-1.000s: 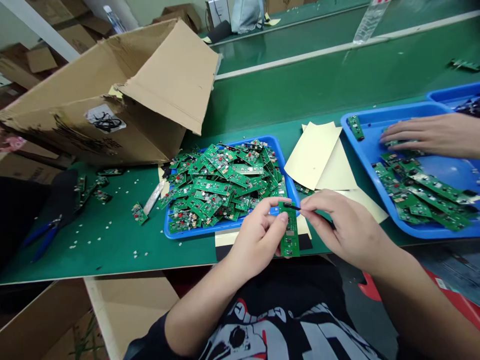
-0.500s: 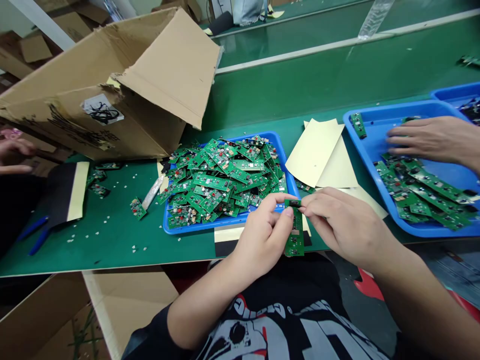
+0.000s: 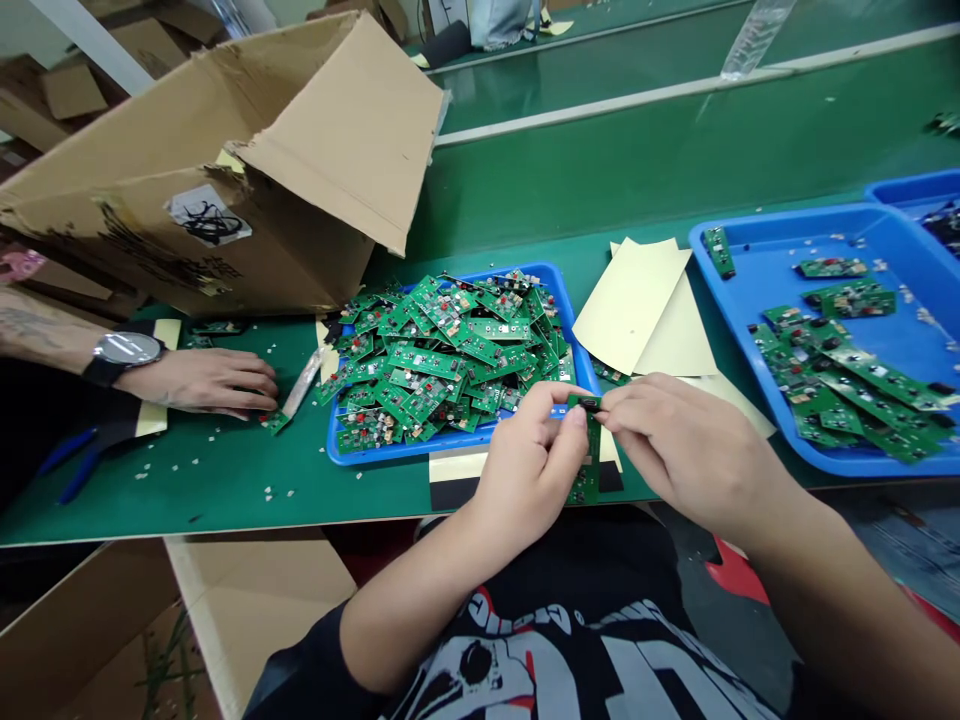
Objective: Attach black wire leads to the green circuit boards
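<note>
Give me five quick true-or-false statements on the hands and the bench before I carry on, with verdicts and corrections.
1. The left hand holds a green circuit board. True.
2. Yellow sheets lie between the heaped blue tray and the large blue tray on the right. True.
3. The right hand is inside the large blue tray on the right. False: the right hand is at the upper end of the held board.
4. A co-worker's hand at the left of the view has a watch on its wrist. True.
5. The blue handles are inside the cardboard box. False: the blue handles lie on the green tabletop.
</note>
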Available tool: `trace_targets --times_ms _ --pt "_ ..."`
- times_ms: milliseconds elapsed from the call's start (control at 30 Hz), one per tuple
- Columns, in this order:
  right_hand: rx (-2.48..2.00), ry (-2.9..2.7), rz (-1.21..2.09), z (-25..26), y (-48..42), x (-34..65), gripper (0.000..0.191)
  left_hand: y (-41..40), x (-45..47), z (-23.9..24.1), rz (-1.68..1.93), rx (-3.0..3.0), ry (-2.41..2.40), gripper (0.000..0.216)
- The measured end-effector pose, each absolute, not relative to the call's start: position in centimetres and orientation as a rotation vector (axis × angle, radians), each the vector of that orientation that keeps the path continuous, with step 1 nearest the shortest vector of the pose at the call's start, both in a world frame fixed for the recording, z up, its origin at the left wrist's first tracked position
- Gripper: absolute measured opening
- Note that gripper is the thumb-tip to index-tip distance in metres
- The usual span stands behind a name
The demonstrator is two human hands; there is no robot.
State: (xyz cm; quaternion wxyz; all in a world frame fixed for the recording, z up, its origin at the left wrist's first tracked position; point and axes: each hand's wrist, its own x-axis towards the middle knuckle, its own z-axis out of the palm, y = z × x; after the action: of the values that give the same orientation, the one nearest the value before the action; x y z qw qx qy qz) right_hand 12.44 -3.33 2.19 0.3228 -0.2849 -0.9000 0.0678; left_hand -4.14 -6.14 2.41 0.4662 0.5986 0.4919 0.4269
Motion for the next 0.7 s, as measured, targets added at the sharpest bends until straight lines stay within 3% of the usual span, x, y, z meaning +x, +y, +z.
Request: trace_targets --times_ms 500,700 --pt "-0.943 -2.155 0.405 3.9 -3.5 12.7 0.012 -6.3 -5.1 2.0 0.945 1.772 1.189 0.016" --pt "-0.871 -1.897 0.679 3.6 -2.8 13.5 0.059 -6.1 -5.5 2.1 0.912 1.931 1.246 0.017"
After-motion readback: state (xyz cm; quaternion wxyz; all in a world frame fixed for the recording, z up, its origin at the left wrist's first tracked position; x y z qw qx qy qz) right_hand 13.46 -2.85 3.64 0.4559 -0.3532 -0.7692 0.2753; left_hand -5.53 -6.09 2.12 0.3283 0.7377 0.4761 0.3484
